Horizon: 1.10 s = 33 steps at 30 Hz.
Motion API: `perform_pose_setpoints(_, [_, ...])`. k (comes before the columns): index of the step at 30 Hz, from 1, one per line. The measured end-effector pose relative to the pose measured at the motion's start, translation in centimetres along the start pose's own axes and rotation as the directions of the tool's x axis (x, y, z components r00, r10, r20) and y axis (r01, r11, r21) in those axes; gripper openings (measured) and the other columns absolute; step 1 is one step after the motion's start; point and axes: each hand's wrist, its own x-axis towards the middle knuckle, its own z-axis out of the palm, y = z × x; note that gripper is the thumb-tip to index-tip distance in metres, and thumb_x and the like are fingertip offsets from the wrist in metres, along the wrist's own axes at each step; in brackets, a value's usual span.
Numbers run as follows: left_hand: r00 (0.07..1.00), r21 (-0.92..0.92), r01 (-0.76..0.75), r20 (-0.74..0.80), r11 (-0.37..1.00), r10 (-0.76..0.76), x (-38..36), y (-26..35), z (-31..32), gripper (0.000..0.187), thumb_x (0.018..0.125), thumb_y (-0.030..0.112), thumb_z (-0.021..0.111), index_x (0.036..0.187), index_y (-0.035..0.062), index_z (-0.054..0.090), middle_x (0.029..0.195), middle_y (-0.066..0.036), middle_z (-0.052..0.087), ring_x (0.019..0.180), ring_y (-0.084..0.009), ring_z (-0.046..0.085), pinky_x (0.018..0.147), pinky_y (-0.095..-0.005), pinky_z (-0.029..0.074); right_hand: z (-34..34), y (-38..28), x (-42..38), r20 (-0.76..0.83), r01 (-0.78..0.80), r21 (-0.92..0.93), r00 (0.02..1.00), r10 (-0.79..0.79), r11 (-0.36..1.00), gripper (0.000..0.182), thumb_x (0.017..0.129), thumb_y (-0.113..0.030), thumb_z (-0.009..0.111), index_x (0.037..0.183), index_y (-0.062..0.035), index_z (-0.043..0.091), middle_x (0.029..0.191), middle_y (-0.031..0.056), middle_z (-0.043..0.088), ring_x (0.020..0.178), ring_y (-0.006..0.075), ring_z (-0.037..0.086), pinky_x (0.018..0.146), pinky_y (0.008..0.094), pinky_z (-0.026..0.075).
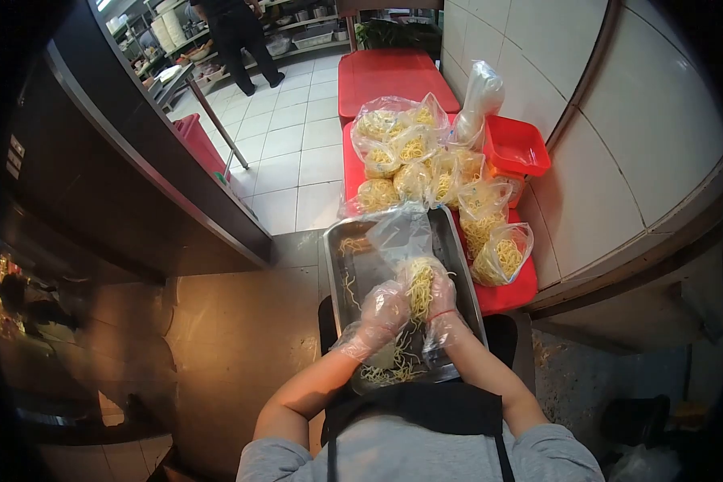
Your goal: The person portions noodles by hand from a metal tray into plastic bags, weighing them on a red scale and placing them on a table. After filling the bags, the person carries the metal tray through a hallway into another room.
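A clump of yellow noodles (pixel 418 291) is held between my two hands over a metal tray (pixel 336 283). Clear plastic gloves cover both hands. My left hand (pixel 384 310) has its fingers closed against the left side of the clump, and my right hand (pixel 441 299) grips it from the right. Just beyond my fingers, a clear plastic bag (pixel 402 234) spreads over the tray, its near end overlapping the top of the noodles. Loose noodles (pixel 394 371) lie at the tray's near end, with a few strands farther up its left side.
Several bags of noodles (pixel 410 149) crowd the red table (pixel 482 304) beyond the tray. To their right stand a red container (pixel 516 146) and a roll of plastic bags (pixel 482 88), near the tiled wall. A person (pixel 234 40) stands by shelves in the back.
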Motion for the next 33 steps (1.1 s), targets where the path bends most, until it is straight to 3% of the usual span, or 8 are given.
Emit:
perform_pose_setpoints(2, [0.999, 0.155, -0.037, 0.035, 0.987, 0.032, 0.3, -0.7, 0.5, 0.012, 0.075, 0.015, 0.058, 0.077, 0.0053, 0.065, 0.073, -0.013, 0.060, 0.069, -0.0300, 0.061, 0.061, -0.0399, 0.050, -0.1, -1.7, -0.2, 0.116, 0.231, -0.727, 0.970, -0.216, 0.646, 0.024, 0.089, -0.018, 0.057, 0.107, -0.0033, 0.061, 0.101, 0.0105, 0.064, 0.091, 0.0208, 0.064, 0.077, 0.0335, 0.054])
perform_pose_setpoints(6, [0.992, 0.288, 0.010, 0.119, 0.957, -0.046, 1.5, -0.2, -2.9, 0.011, 0.074, 0.017, 0.059, 0.075, 0.0076, 0.064, 0.073, -0.011, 0.060, 0.072, -0.0274, 0.062, 0.064, -0.0369, 0.051, 4.8, -8.9, -3.5, 0.322, -0.072, -0.363, 0.926, 0.198, 0.929, 0.034, 0.084, -0.021, 0.060, 0.112, -0.0020, 0.057, 0.108, 0.0141, 0.062, 0.095, 0.0256, 0.062, 0.081, 0.0369, 0.051])
perform_pose_setpoints(9, [1.000, 0.237, 0.004, 0.021, 0.972, -0.009, 1.8, 0.5, -3.9, 0.011, 0.074, 0.018, 0.060, 0.078, 0.0087, 0.063, 0.073, -0.010, 0.061, 0.072, -0.0270, 0.062, 0.065, -0.0364, 0.051, 5.6, -11.4, -3.5, 0.319, 0.266, -0.899, 0.942, 0.105, 0.347, 0.039, 0.078, -0.020, 0.063, 0.111, -0.0006, 0.059, 0.106, 0.0181, 0.064, 0.098, 0.0298, 0.063, 0.084, 0.0390, 0.050])
perform_pose_setpoints(13, [0.992, 0.226, -0.094, -0.057, 0.970, 0.109, 2.4, 1.1, -5.6, 0.018, 0.075, 0.017, 0.059, 0.091, 0.0080, 0.063, 0.076, -0.010, 0.062, 0.076, -0.0279, 0.063, 0.068, -0.0390, 0.051, 5.2, -9.9, 2.2, 0.418, 0.581, -0.693, 0.806, 0.420, -0.426, 0.031, 0.080, -0.031, 0.060, 0.094, -0.0048, 0.070, 0.098, 0.0153, 0.069, 0.097, 0.0322, 0.065, 0.085, 0.0411, 0.050])
perform_pose_setpoints(16, [0.990, 0.109, 0.119, 0.059, 0.987, -0.126, 4.5, 2.5, -9.4, 0.033, 0.075, 0.011, 0.057, 0.107, 0.0069, 0.059, 0.086, -0.012, 0.062, 0.086, -0.0309, 0.063, 0.073, -0.0427, 0.051, 6.3, -13.8, 1.7, 0.701, 0.786, -0.391, 0.591, 0.399, -0.478, 0.033, 0.083, -0.031, 0.056, 0.096, -0.0040, 0.069, 0.097, 0.0158, 0.069, 0.096, 0.0312, 0.065, 0.084, 0.0418, 0.050])
perform_pose_setpoints(26, [0.978, -0.510, 0.138, 0.207, 0.849, -0.035, 5.7, -1.2, -8.7, 0.053, 0.071, -0.006, 0.059, 0.120, 0.0121, 0.056, 0.129, -0.016, 0.048, 0.102, -0.0253, 0.061, 0.082, -0.0367, 0.055, 8.0, -21.4, -5.2, 0.378, 0.052, -0.582, 0.901, 0.214, 0.811, 0.031, 0.089, -0.013, 0.053, 0.114, 0.0039, 0.060, 0.113, 0.0088, 0.063, 0.102, 0.0145, 0.061, 0.077, 0.0259, 0.051])
perform_pose_setpoints(29, [0.903, -0.213, 0.249, 0.405, 0.945, -0.147, 6.2, 0.3, -10.2, 0.059, 0.075, -0.011, 0.050, 0.129, 0.0130, 0.051, 0.118, -0.009, 0.058, 0.087, -0.0152, 0.065, 0.069, -0.0291, 0.057, 6.7, -20.1, -4.2, 0.445, 0.140, -0.550, 0.883, 0.147, 0.824, 0.042, 0.087, -0.021, 0.062, 0.123, -0.0009, 0.056, 0.117, 0.0104, 0.060, 0.099, 0.0158, 0.059, 0.083, 0.0291, 0.050])
perform_pose_setpoints(33, [0.898, -0.443, 0.327, 0.420, 0.835, -0.129, 7.7, -0.1, -11.0, 0.060, 0.073, -0.006, 0.055, 0.129, 0.0163, 0.051, 0.101, -0.011, 0.066, 0.077, -0.0214, 0.068, 0.074, -0.0364, 0.053, 5.6, -18.8, -4.8, 0.550, 0.583, -0.794, 0.810, -0.204, 0.172, 0.054, 0.077, -0.020, 0.069, 0.123, 0.0045, 0.052, 0.115, 0.0202, 0.061, 0.103, 0.0268, 0.062, 0.084, 0.0343, 0.051])
